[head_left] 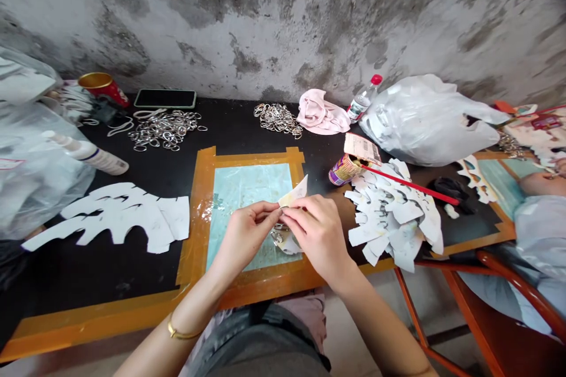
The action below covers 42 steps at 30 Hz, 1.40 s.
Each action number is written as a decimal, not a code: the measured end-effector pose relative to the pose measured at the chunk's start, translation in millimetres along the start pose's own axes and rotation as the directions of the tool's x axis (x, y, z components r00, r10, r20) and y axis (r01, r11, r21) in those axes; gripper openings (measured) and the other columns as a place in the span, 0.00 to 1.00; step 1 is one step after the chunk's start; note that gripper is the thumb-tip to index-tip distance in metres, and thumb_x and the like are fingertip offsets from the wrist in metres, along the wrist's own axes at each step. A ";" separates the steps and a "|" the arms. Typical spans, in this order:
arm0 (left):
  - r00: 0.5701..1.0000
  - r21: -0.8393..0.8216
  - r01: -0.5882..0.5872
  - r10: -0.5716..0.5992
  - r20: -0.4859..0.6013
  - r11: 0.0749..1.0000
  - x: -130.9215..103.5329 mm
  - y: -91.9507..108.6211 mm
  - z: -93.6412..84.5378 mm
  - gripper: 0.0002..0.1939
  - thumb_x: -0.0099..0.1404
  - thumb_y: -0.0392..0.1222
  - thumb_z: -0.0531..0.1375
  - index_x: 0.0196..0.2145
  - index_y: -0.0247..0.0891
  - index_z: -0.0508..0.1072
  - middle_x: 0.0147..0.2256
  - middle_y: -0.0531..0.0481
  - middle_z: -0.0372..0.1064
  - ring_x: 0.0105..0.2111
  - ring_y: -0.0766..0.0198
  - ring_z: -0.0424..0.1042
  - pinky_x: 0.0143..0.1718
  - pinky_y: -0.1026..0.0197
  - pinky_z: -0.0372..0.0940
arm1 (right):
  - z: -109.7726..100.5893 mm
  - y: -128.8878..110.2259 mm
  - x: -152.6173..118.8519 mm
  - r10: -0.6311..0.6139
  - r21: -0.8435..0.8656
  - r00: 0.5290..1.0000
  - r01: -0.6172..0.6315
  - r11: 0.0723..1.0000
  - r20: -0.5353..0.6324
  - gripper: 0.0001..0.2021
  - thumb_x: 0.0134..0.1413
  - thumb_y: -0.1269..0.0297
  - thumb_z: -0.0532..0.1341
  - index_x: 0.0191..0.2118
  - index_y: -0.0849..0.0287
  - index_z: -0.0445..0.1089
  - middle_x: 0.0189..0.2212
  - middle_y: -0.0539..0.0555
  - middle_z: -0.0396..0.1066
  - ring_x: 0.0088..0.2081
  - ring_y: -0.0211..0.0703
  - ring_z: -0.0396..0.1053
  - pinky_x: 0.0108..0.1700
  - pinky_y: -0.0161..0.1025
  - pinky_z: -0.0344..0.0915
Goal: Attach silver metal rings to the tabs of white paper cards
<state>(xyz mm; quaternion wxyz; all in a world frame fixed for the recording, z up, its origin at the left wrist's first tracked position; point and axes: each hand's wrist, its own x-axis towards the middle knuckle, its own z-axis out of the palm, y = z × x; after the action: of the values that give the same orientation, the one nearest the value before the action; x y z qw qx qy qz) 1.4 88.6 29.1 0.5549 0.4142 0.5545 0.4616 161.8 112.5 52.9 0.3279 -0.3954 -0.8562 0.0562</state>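
My left hand (247, 234) and my right hand (319, 237) meet over a pale blue taped sheet (252, 179). Both are closed, fingertips pinching a white cut-out piece (295, 193) whose pointed end sticks up between them. Its lower part curls beneath my fingers, where shiny metal rings (277, 237) show on it. The fingertips hide the exact spot being pinched. To the left lie flat white cut-outs (128, 212) with scalloped edges. A heap of similar cut-outs with yellowish marks (393, 218) lies right of my right hand.
Metal ring piles (165, 129) (276, 118) lie toward the wall, near a phone (165, 98) and pink cloth (321, 112). A tipped tub (345, 169) with a red stick (415, 185), a squeeze bottle (95, 155) and plastic bags (427, 121) flank me. A co-worker's hand (542, 182) is far right.
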 end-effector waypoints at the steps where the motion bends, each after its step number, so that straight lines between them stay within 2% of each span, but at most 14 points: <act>1: 1.000 0.009 -0.003 0.003 0.008 1.000 -0.5 -0.3 -0.1 0.13 0.60 0.47 0.64 0.40 0.38 0.78 0.36 0.48 0.77 0.38 0.58 0.76 0.40 0.62 0.68 | 1.4 0.6 -0.3 0.018 -0.010 1.000 -0.018 1.000 0.007 0.03 0.60 0.67 0.62 0.36 0.58 0.72 0.34 0.53 0.73 0.37 0.43 0.67 0.40 0.44 0.59; 4: 0.999 0.042 -0.016 0.015 0.033 0.999 -1.0 -2.1 -0.4 0.13 0.63 0.48 0.62 0.41 0.38 0.78 0.37 0.48 0.77 0.38 0.58 0.75 0.42 0.61 0.67 | 5.7 1.2 -1.8 0.066 -0.041 0.997 -0.065 0.997 0.026 0.05 0.60 0.66 0.62 0.33 0.59 0.71 0.33 0.53 0.72 0.36 0.44 0.67 0.40 0.45 0.58; 7: 0.998 0.096 -0.036 0.031 0.050 0.995 -0.8 -3.5 0.6 0.13 0.65 0.48 0.59 0.41 0.38 0.78 0.39 0.48 0.77 0.41 0.59 0.74 0.43 0.61 0.66 | 10.0 0.3 -2.6 0.096 -0.073 0.994 -0.092 0.993 0.053 0.05 0.59 0.69 0.61 0.31 0.59 0.68 0.32 0.54 0.71 0.36 0.45 0.66 0.39 0.44 0.58; 11: 0.998 0.097 -0.029 0.024 0.051 0.995 -0.2 -4.6 2.4 0.13 0.63 0.46 0.61 0.42 0.38 0.77 0.40 0.48 0.76 0.41 0.59 0.74 0.44 0.62 0.66 | 12.0 2.9 -2.7 0.069 0.067 0.997 -0.072 0.995 0.042 0.05 0.59 0.75 0.57 0.33 0.60 0.65 0.33 0.55 0.70 0.37 0.44 0.65 0.41 0.42 0.62; 14: 0.998 0.024 -0.013 0.011 0.056 1.000 0.2 -5.2 4.3 0.11 0.61 0.44 0.63 0.41 0.37 0.76 0.39 0.47 0.76 0.40 0.59 0.75 0.43 0.62 0.67 | 9.9 8.0 -3.7 0.049 0.147 0.998 -0.056 0.988 0.048 0.04 0.63 0.73 0.55 0.36 0.60 0.64 0.35 0.55 0.70 0.39 0.43 0.65 0.43 0.42 0.63; 18: 0.998 0.003 -0.018 0.018 0.064 1.000 1.2 -5.0 7.1 0.11 0.63 0.45 0.61 0.40 0.37 0.76 0.39 0.47 0.76 0.39 0.60 0.75 0.41 0.64 0.66 | 11.2 12.5 -7.4 0.025 0.089 0.996 -0.032 0.995 0.085 0.04 0.66 0.71 0.52 0.38 0.59 0.62 0.35 0.55 0.70 0.37 0.44 0.64 0.42 0.42 0.61; 22: 0.996 0.050 0.025 -0.029 0.088 0.998 2.4 -2.6 6.7 0.10 0.60 0.43 0.63 0.38 0.36 0.76 0.34 0.48 0.76 0.34 0.63 0.74 0.35 0.66 0.66 | 19.5 11.6 -11.8 0.078 0.109 0.995 -0.085 0.990 0.068 0.05 0.66 0.71 0.50 0.37 0.59 0.60 0.33 0.55 0.67 0.36 0.44 0.64 0.41 0.42 0.62; 25: 0.994 0.030 0.035 -0.038 0.107 0.999 2.0 -1.2 5.0 0.10 0.59 0.43 0.64 0.37 0.35 0.76 0.34 0.48 0.76 0.34 0.63 0.74 0.35 0.66 0.66 | 22.1 10.2 -12.6 0.121 0.174 0.992 -0.124 0.977 0.026 0.05 0.67 0.70 0.50 0.38 0.59 0.60 0.32 0.55 0.66 0.36 0.43 0.64 0.40 0.41 0.62; 29: 0.994 0.018 0.003 -0.005 0.113 1.000 -0.4 -4.0 3.0 0.13 0.61 0.47 0.64 0.39 0.36 0.77 0.36 0.48 0.77 0.36 0.63 0.74 0.37 0.65 0.67 | 13.5 11.9 -9.2 0.144 0.308 0.981 -0.178 0.935 0.127 0.06 0.67 0.69 0.50 0.39 0.59 0.62 0.35 0.55 0.68 0.39 0.42 0.66 0.43 0.40 0.63; 33: 0.997 0.180 -0.078 0.074 0.032 0.980 -3.5 -7.3 3.7 0.11 0.62 0.47 0.62 0.37 0.37 0.77 0.34 0.51 0.77 0.34 0.63 0.74 0.36 0.64 0.66 | 1.7 16.4 -5.2 0.152 0.432 0.963 -0.238 0.870 0.224 0.04 0.66 0.67 0.54 0.39 0.58 0.65 0.37 0.53 0.71 0.40 0.40 0.68 0.45 0.37 0.64; 36: 0.990 0.304 -0.139 0.136 0.031 0.942 -5.3 -6.3 5.9 0.10 0.64 0.47 0.60 0.37 0.40 0.78 0.35 0.53 0.77 0.35 0.63 0.74 0.38 0.64 0.65 | -1.9 18.2 -4.3 0.135 0.384 0.963 -0.218 0.897 0.231 0.03 0.64 0.67 0.57 0.37 0.58 0.66 0.34 0.52 0.70 0.39 0.40 0.67 0.43 0.37 0.63; 39: 0.987 0.341 -0.160 0.150 0.055 0.926 -6.1 -2.8 6.8 0.09 0.65 0.46 0.59 0.37 0.40 0.78 0.35 0.55 0.77 0.36 0.64 0.74 0.39 0.65 0.64 | -0.9 17.3 -5.3 0.041 0.221 0.978 -0.087 0.971 0.203 0.05 0.65 0.69 0.55 0.38 0.60 0.66 0.35 0.55 0.69 0.39 0.44 0.65 0.43 0.41 0.62; 42: 0.985 0.365 -0.173 0.152 0.087 0.915 -6.1 1.2 6.0 0.08 0.65 0.44 0.60 0.36 0.41 0.77 0.34 0.56 0.77 0.36 0.65 0.74 0.38 0.66 0.64 | 3.0 16.3 -7.4 -0.017 0.091 0.989 0.003 0.996 0.149 0.05 0.65 0.70 0.54 0.38 0.62 0.66 0.37 0.57 0.68 0.39 0.46 0.64 0.42 0.44 0.60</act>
<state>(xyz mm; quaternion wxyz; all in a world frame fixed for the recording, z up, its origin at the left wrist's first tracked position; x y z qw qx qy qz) 7.6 83.3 32.0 0.4416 0.5691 0.5795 0.3811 174.0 118.8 40.9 0.2805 -0.3705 -0.8769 0.1228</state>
